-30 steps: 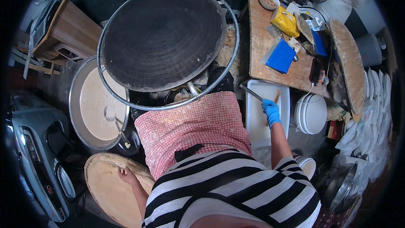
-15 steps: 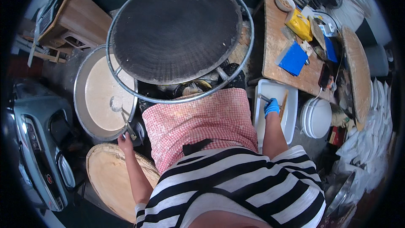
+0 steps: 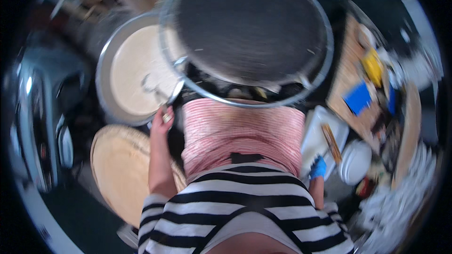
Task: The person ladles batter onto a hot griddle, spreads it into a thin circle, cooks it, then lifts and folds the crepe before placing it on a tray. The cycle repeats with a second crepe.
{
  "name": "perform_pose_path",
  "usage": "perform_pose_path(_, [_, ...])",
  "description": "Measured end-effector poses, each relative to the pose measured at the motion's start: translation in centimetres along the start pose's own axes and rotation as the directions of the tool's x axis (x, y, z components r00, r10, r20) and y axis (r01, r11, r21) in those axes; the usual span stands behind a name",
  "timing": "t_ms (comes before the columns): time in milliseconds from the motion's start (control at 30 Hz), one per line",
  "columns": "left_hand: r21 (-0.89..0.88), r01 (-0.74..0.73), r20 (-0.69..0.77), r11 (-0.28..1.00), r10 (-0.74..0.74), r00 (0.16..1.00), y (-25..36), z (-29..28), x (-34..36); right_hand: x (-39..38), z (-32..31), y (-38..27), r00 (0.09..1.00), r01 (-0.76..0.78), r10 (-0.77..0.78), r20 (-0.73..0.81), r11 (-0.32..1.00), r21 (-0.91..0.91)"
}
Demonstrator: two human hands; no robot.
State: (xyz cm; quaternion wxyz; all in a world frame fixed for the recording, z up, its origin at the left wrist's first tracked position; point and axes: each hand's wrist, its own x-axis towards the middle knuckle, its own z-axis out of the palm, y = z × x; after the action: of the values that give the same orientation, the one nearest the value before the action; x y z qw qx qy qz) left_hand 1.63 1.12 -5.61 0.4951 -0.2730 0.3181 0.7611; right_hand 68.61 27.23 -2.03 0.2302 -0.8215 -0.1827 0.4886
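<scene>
Gripping a badly blurred ladle point(image 3: 159, 95)

Ladle point(image 3: 161, 98), blurred, slanting from left hand point(image 3: 162, 119) to beige batter point(image 3: 134, 68) in round metal pot point(image 3: 105, 77).

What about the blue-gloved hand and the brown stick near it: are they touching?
Apart. The head view, though blurred, shows a pale gap between the gloved right hand and the brown stick.

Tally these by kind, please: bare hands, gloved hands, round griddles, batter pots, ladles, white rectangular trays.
Bare left hand: 1
Blue-gloved right hand: 1
Round black griddle: 1
Metal batter pot: 1
Ladle: 1
White rectangular tray: 1
Total: 6
</scene>
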Motion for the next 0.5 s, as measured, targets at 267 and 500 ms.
perform_pose_path(267, [0.404,-0.072,-0.313,0.912,0.212,0.926,1.1,3.9,-0.4,0.9,1.4,-1.5,0.997,0.074,-0.074,-0.035,0.997,0.017])
perform_pose_path(500, [0.997,-0.068,0.026,0.04,0.648,0.761,0.6,6.8,-10.5,6.2,-0.8,0.8,0.999,-0.049,0.049,0.015,0.999,0.002])
